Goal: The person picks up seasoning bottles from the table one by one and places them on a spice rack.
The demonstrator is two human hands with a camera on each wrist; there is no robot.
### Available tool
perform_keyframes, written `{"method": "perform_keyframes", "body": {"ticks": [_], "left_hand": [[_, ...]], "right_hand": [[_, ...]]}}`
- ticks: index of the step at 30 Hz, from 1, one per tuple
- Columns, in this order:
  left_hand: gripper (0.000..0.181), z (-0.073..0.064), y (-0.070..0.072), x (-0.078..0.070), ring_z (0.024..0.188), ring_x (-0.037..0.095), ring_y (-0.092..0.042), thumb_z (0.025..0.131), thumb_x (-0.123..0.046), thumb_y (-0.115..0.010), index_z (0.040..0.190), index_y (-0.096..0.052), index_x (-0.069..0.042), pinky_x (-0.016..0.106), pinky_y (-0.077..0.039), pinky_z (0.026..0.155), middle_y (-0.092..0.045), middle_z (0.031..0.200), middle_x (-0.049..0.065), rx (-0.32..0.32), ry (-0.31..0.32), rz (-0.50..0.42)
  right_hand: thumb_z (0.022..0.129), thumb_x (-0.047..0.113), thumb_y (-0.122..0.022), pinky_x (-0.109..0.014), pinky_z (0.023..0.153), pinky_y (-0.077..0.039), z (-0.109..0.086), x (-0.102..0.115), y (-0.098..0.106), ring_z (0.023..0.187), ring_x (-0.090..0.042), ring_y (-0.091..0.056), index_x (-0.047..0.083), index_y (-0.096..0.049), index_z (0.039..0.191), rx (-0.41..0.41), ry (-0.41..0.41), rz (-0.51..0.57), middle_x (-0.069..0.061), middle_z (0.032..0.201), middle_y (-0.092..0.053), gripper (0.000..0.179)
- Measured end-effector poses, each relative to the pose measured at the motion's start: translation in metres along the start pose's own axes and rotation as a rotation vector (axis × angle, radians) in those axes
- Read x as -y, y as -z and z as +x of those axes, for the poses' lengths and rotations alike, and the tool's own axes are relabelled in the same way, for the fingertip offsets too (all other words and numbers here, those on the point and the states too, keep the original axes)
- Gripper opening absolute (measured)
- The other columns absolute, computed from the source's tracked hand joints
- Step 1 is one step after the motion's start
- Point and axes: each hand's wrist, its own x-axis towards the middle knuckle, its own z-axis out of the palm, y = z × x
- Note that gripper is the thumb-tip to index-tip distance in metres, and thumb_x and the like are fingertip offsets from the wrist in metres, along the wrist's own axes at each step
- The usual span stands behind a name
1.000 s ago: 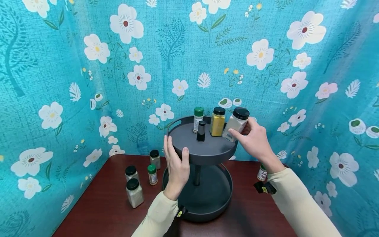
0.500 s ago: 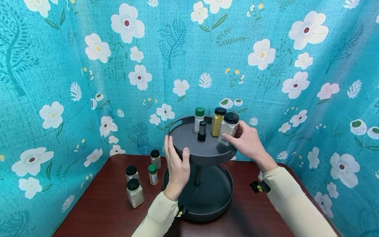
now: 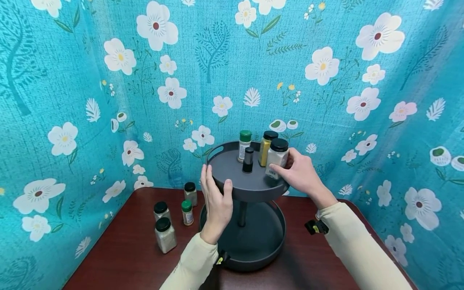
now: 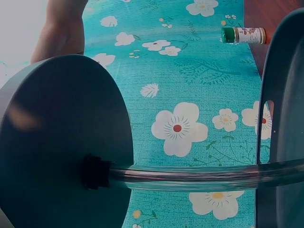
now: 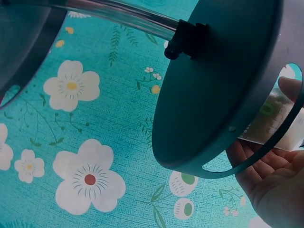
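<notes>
Two-tier dark grey stand (image 3: 241, 215) on a tabletop (image 3: 119, 249) of dark reddish-brown, wood-like, with rounded far corners. Behind the stand and to both sides, a turquoise cloth (image 3: 203, 52) hangs in soft folds, printed with white flowers, leaf sprigs and blue-green trees; its far stretch comes down to the tabletop's back edge.

Right hand (image 3: 302, 169) at the stand's right: fingers and thumb closed around a clear black-lidded jar (image 3: 277, 159), contents pale. Jar leans slightly, over the right part of the stand's upper tray (image 3: 228, 171); cannot tell whether its base touches down. Right-wrist view catches it through the handle slot.

Left hand (image 3: 217, 205) at the stand's left: fingers straight, laid along the upper tray's outer wall, gripping nothing.

Upper tray also carries a green-capped shaker (image 3: 244, 147) toward the back, a small black-capped bottle (image 3: 248, 162) nearer the middle, and a yellow-filled jar (image 3: 265, 152) partly behind the held one.

Left of the stand, on the tabletop: three black-lidded jars (image 3: 166, 237) and a green-capped bottle (image 3: 187, 214). Right of the stand: a labelled spice bottle (image 4: 247, 35), green cap, clearest from the left wrist.
</notes>
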Motion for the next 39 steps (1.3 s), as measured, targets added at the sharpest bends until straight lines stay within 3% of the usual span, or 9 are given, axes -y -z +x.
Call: {"method": "perform_keyframes", "body": {"ticks": [9,20,26,39], "left_hand": [[0.06,0.011,0.004,-0.001,0.14,0.028,-0.01,0.099,-0.027,-0.039,0.149,-0.017,-0.001,0.054,-0.015,0.109,-0.009,0.154,0.012,0.017,0.042,-0.041],[0.06,0.031,0.016,0.005,0.14,0.027,-0.014,0.1,-0.032,-0.037,0.15,-0.015,-0.007,0.051,-0.017,0.109,-0.013,0.154,0.012,0.107,0.181,-0.11],[0.061,0.04,0.02,0.011,0.14,0.027,-0.017,0.1,-0.039,-0.035,0.15,-0.017,-0.01,0.051,-0.019,0.109,-0.014,0.154,0.011,0.159,0.258,-0.153],[0.061,0.047,0.02,0.016,0.14,0.027,-0.017,0.099,-0.04,-0.036,0.15,-0.018,-0.011,0.051,-0.018,0.109,-0.015,0.154,0.01,0.179,0.283,-0.133]], "right_hand": [[0.084,0.042,-0.069,-0.038,0.067,-0.05,-0.001,0.001,-0.002,0.08,-0.02,-0.063,0.007,-0.054,0.105,0.019,0.005,-0.044,-0.01,0.094,-0.065,0.044],[0.083,0.043,-0.069,-0.039,0.068,-0.051,-0.001,0.004,-0.004,0.082,-0.019,-0.064,0.009,-0.054,0.12,0.053,0.001,-0.025,-0.008,0.098,-0.066,0.053],[0.084,0.043,-0.068,-0.038,0.067,-0.05,-0.001,0.005,-0.004,0.082,-0.018,-0.063,0.011,-0.054,0.12,0.074,-0.002,-0.027,-0.006,0.096,-0.066,0.051],[0.084,0.044,-0.068,-0.035,0.063,-0.049,0.001,0.008,-0.003,0.079,-0.019,-0.062,0.011,-0.052,0.105,0.11,-0.013,-0.088,-0.006,0.091,-0.064,0.043]]}}
